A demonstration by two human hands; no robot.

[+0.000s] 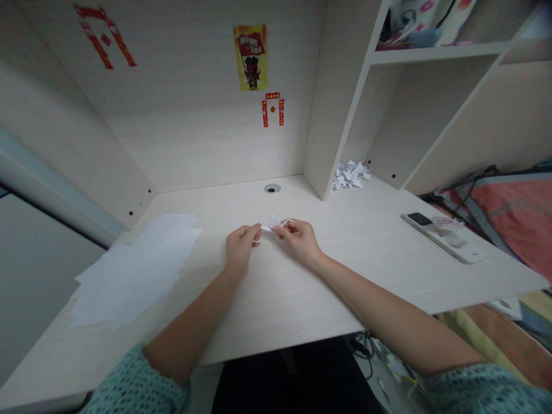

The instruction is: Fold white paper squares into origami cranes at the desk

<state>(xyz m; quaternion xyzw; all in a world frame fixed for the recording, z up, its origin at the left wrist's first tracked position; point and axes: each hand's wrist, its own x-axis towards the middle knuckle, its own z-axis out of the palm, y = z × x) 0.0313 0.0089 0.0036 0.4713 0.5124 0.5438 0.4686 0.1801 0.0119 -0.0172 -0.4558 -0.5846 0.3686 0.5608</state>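
Between my two hands is a small folded white paper piece (273, 221), shaped like an origami crane, held a little above the desk. My left hand (241, 244) pinches its left end between thumb and fingers. At the other side, my right hand (299, 237) grips it with thumb and forefinger, and a thin white point of paper shows above those fingers. Parts of the folds are hidden behind the fingertips.
White paper sheets (138, 270) lie spread on the desk's left (259, 310). Many small folded papers (350, 174) are heaped in the shelf's lower compartment. On the right lies a phone (444, 236). A cable hole (272, 188) is at the back.
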